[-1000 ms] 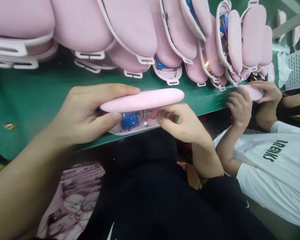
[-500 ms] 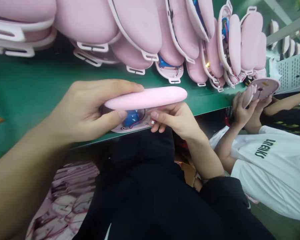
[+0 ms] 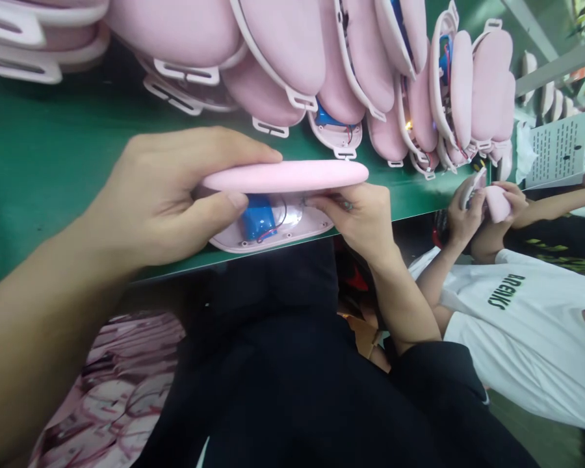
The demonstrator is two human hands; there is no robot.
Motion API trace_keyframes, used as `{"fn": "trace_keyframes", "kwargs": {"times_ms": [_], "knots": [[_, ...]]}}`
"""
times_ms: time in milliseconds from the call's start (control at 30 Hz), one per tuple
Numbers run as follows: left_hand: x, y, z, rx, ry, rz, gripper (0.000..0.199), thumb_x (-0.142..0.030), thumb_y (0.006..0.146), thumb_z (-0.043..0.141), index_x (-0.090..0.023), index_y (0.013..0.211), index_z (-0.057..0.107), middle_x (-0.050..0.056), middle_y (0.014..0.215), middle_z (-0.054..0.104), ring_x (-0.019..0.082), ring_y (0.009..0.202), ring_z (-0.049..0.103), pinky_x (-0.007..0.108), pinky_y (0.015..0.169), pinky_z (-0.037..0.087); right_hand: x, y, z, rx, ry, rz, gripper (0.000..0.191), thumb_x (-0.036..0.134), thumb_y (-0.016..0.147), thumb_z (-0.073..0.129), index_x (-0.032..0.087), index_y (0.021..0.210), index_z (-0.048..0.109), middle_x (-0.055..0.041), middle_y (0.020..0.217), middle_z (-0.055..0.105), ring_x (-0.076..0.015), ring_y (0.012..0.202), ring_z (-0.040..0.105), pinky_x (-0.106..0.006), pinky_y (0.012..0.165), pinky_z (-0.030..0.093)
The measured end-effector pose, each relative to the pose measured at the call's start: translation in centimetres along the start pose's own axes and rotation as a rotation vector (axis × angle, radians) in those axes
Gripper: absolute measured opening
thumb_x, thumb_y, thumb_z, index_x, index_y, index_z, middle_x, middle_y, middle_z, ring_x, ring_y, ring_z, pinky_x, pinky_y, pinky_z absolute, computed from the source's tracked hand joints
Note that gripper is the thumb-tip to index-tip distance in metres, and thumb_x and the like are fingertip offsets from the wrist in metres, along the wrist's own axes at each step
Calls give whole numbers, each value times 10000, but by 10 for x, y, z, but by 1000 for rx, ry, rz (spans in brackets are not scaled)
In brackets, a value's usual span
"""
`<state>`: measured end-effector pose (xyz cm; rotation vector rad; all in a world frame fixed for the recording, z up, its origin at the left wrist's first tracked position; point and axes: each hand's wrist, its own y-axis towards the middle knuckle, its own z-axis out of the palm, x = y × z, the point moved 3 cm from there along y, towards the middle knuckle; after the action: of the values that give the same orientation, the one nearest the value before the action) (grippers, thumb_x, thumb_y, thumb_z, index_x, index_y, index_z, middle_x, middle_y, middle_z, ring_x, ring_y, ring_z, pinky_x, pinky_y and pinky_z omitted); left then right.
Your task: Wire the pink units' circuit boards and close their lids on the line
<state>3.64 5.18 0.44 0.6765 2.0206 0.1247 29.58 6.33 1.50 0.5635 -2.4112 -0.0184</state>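
Note:
My left hand (image 3: 175,195) grips the left end of a pink padded cover (image 3: 287,176), thumb below and fingers on top. Under the cover lies a pale pink shell (image 3: 297,231) at the edge of the green table (image 3: 39,143). A blue battery pack (image 3: 259,218) with thin red and black wires sits in the shell. My right hand (image 3: 358,218) is at the right end, its thumb and fingers closed together between cover and shell; what they hold is hidden.
Rows of pink padded units (image 3: 283,52) with slotted tabs line the table's far side. At the right, a person in a white shirt (image 3: 526,312) holds pink parts. A container of pink parts (image 3: 121,390) stands below the table edge.
My right hand has moved up and right, its fingers now behind the cover's right end. More of the shell's inside shows. The other person's pink parts have changed position.

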Motion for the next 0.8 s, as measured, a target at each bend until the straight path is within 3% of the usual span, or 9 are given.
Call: {"fn": "trace_keyframes", "kwargs": {"times_ms": [200, 300, 433, 500, 633, 800], "knots": [[0, 2, -1, 2, 3, 3, 468, -437, 1048, 475, -202, 1368, 722, 2, 1289, 771, 241, 1206, 742, 365, 1061, 584, -7, -4, 3, 14, -91, -110, 130, 271, 1024, 735, 203, 975, 835, -32, 954, 841, -185, 867, 777, -291, 808, 601], [-2, 2, 0, 7, 25, 24, 465, -432, 1039, 478, -221, 1379, 714, -10, 1327, 764, 253, 1259, 739, 400, 1109, 597, -8, -7, 10, -98, -152, -182, 220, 289, 1054, 684, 198, 894, 803, -19, 822, 770, -154, 768, 706, -269, 734, 546], [-3, -1, 9, 58, 145, 113, 568, -573, 1050, 542, -240, 1495, 657, 13, 1476, 709, 289, 1326, 725, 435, 1103, 631, -8, -11, 17, -279, -222, -313, 391, 261, 1076, 597, 187, 710, 712, 4, 684, 635, -116, 648, 585, -245, 617, 450], [-3, -2, 11, 48, 176, 106, 518, -541, 1092, 501, -271, 1504, 659, -18, 1469, 716, 274, 1317, 734, 422, 1093, 636, -8, -10, 16, -249, -233, -326, 367, 246, 1077, 595, 186, 743, 736, 2, 712, 649, -115, 663, 592, -240, 626, 466], [-7, -4, 8, -26, 181, 35, 385, -417, 1141, 464, -304, 1402, 724, -121, 1360, 761, 209, 1262, 761, 349, 1077, 622, -9, -6, 8, -48, -216, -329, 230, 180, 1073, 603, 217, 1053, 828, -11, 930, 764, -135, 838, 699, -251, 798, 580], [-9, -4, 6, -79, 254, 78, 359, -360, 1151, 474, -243, 1384, 720, -91, 1322, 776, 191, 1234, 769, 338, 1054, 623, -11, 0, 5, -34, -220, -323, 230, 167, 1070, 610, 231, 1109, 827, -22, 1018, 784, -161, 937, 734, -284, 869, 620]]}}
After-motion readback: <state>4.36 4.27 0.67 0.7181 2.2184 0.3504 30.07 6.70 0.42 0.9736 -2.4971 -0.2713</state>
